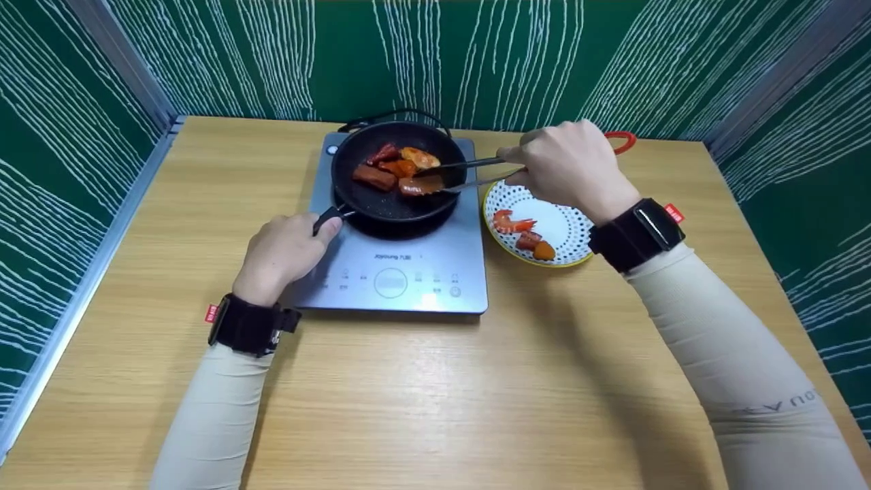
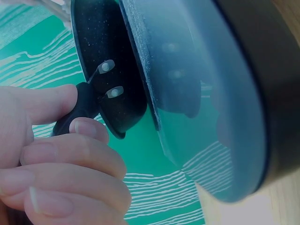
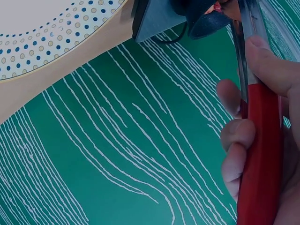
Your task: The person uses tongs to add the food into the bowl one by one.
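In the head view my left hand (image 1: 282, 250) grips the black handle (image 1: 329, 219) of a frying pan (image 1: 388, 204). The left wrist view shows my thumb on top of that handle and the fingers curled beneath. My right hand (image 1: 568, 163) holds metal tongs (image 1: 486, 182), their red grip (image 3: 263, 150) wrapped by the fingers in the right wrist view. Inside the pan, the tong tips are at a glossy brown piece (image 1: 420, 185). Around it lie another brown piece (image 1: 374, 177), an orange piece (image 1: 420, 158) and dark red food (image 1: 383, 154).
Under the pan is a silver induction cooktop (image 1: 347, 262), with a black cable (image 1: 408, 110) behind it. Right of it stands a dotted plate (image 1: 561, 218) with a shrimp (image 1: 512, 223), a reddish chunk (image 1: 528, 240) and an orange chunk (image 1: 544, 250). Green walls (image 1: 463, 61) enclose the wooden table (image 1: 401, 395).
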{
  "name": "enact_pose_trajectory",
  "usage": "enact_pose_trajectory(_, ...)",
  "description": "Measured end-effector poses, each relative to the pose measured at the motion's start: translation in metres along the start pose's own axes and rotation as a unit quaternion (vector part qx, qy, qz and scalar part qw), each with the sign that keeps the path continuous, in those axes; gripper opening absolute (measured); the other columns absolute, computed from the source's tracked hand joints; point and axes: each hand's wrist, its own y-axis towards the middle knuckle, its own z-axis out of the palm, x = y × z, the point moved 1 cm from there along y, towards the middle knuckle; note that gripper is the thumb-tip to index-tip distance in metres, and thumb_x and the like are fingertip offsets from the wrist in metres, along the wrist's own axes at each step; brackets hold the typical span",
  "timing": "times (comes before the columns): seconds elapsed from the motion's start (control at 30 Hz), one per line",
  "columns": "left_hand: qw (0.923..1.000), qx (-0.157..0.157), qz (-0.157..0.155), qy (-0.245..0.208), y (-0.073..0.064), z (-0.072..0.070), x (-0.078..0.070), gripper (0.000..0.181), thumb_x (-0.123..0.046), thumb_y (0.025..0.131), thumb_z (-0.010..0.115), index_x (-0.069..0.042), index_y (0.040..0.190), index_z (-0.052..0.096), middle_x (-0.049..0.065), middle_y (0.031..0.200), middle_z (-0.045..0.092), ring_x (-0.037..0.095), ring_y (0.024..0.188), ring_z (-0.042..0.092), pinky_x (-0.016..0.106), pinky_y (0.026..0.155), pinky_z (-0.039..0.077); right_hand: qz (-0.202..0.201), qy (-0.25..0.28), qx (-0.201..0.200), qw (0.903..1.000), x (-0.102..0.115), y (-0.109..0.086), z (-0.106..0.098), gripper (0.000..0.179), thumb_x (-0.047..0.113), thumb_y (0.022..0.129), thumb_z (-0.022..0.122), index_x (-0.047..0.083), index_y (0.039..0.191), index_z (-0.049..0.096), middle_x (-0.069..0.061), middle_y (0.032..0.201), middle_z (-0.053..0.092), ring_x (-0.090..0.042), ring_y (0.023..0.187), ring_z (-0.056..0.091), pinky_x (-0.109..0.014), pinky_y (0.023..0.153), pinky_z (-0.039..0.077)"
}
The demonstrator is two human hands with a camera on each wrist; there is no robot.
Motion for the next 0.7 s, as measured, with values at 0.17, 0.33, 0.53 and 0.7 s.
enact_pose_trajectory(0.17,1.0,-0.002,0.0,-0.001,0.0,0.001,0.001,0.055,-0.058,0.111,0.04,-0.011,0.087,0.055,0.008,0.078,0.055,0.029,0.072,0.056,0.038,0.062,0.036,-0.013,-0.006,-0.001,0.9999,0.0,0.006,0.002,0.038,0.041,0.094,0.082,0.02,0.126,0.078,-0.014,0.094,0.078,-0.025,0.052,0.052,-0.038,0.046,0.044)
enact_pose_trajectory(0.33,1.0,-0.002,-0.003,-0.004,0.001,0.001,0.0,0.055,-0.058,0.111,0.04,-0.011,0.086,0.055,0.008,0.077,0.054,0.027,0.07,0.055,0.038,0.061,0.036,-0.013,0.004,0.009,0.9999,0.001,0.008,-0.003,0.043,0.04,0.093,0.083,0.019,0.129,0.076,-0.018,0.1,0.078,-0.027,0.055,0.056,-0.038,0.048,0.046)
enact_pose_trajectory(0.53,1.0,-0.002,-0.005,-0.003,0.002,0.001,-0.001,0.056,-0.059,0.111,0.039,-0.011,0.087,0.055,0.009,0.078,0.055,0.028,0.07,0.056,0.038,0.061,0.037,0.004,0.011,0.025,0.9996,0.001,0.004,-0.009,0.042,0.039,0.094,0.083,0.018,0.13,0.076,-0.019,0.102,0.078,-0.026,0.055,0.055,-0.036,0.049,0.045)
enact_pose_trajectory(0.7,1.0,0.003,-0.004,-0.005,0.001,0.001,0.001,0.056,-0.059,0.111,0.039,-0.011,0.087,0.055,0.008,0.078,0.054,0.028,0.07,0.055,0.038,0.061,0.036,0.003,0.006,0.026,0.9996,0.004,0.005,-0.004,0.04,0.039,0.095,0.082,0.019,0.129,0.076,-0.016,0.1,0.079,-0.024,0.051,0.051,-0.035,0.046,0.042)
